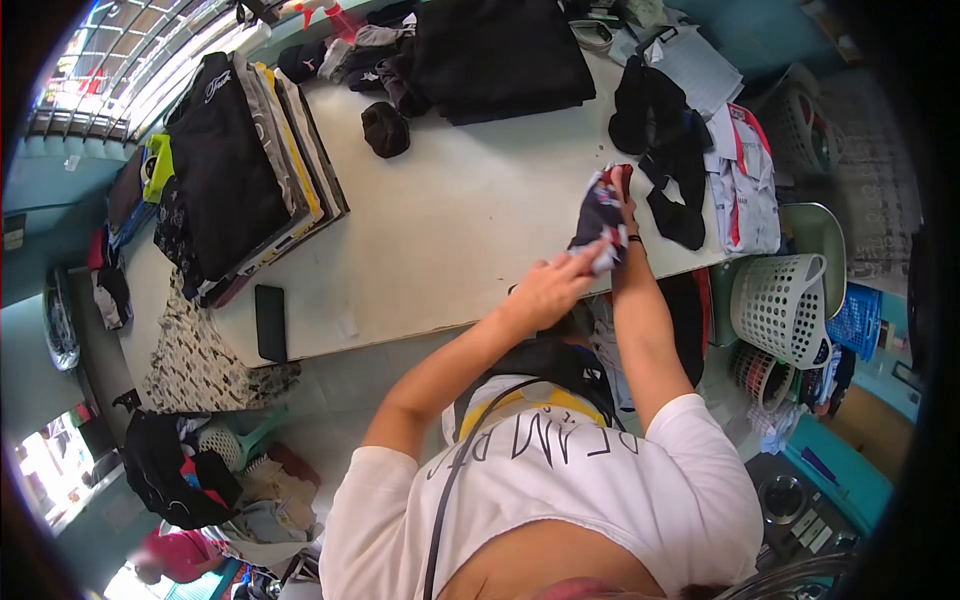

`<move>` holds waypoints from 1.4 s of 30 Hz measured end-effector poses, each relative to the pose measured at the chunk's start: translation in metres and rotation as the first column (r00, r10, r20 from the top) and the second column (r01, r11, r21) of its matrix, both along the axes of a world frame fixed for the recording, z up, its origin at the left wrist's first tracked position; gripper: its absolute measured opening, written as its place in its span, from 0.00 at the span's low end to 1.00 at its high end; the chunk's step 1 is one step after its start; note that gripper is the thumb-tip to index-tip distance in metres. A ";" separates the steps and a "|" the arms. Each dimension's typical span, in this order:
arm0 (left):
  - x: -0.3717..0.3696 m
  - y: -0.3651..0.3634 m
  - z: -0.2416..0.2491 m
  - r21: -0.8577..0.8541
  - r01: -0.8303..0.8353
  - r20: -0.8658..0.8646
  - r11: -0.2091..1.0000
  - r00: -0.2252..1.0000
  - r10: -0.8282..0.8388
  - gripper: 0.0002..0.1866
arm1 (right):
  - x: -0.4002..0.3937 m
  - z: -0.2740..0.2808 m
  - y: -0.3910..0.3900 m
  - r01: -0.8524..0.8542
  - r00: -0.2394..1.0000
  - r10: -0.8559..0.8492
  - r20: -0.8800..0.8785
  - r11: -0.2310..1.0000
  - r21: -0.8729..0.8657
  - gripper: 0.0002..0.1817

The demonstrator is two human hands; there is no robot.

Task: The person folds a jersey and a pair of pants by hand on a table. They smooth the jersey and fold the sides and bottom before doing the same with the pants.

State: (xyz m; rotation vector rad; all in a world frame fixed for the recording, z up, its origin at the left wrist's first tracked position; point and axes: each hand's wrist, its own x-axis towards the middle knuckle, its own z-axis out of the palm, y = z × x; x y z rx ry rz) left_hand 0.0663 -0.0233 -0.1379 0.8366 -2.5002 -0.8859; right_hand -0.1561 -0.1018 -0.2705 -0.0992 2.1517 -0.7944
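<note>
A dark sock-like cloth piece (600, 215) with red and white patches is held up above the right part of the table. My right hand (625, 195) grips it along its right side, and the cloth hides some of the fingers. From the left, my left hand (550, 292) reaches across with a finger stretched onto the lower end of the cloth; the fingertips are slightly blurred. Just right of my right hand lie black garments (672, 150) with straps or narrow ends. A bunched dark sock (385, 130) rests farther left on the table.
A white table (430, 220) carries a folded clothes stack (235, 170), a black folded pile (500, 55), white-and-red garments (745, 185) and a phone (270, 323). White perforated baskets (780, 310) stand off its right edge. Another person (180, 555) is at lower left.
</note>
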 end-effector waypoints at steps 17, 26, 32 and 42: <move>-0.005 0.086 0.066 -0.389 0.382 0.395 0.838 0.891 -0.223 0.08 | 0.095 0.093 0.145 0.102 0.945 0.015 0.325 0.935 -0.339 0.49; 0.069 0.062 0.123 -0.507 -0.125 0.163 0.853 0.958 0.238 0.06 | 0.139 0.176 0.098 -0.120 0.762 0.430 0.484 0.828 -0.548 0.46; 0.174 0.028 0.138 -0.733 -0.313 0.113 0.604 0.819 0.562 0.06 | 0.266 0.252 0.015 -0.116 0.634 0.560 0.533 0.750 -0.651 0.44; 0.348 -0.059 0.104 -0.878 -0.309 -0.029 0.366 0.797 0.604 0.03 | 0.435 0.243 -0.057 -0.251 0.114 0.848 0.518 0.529 -0.810 0.42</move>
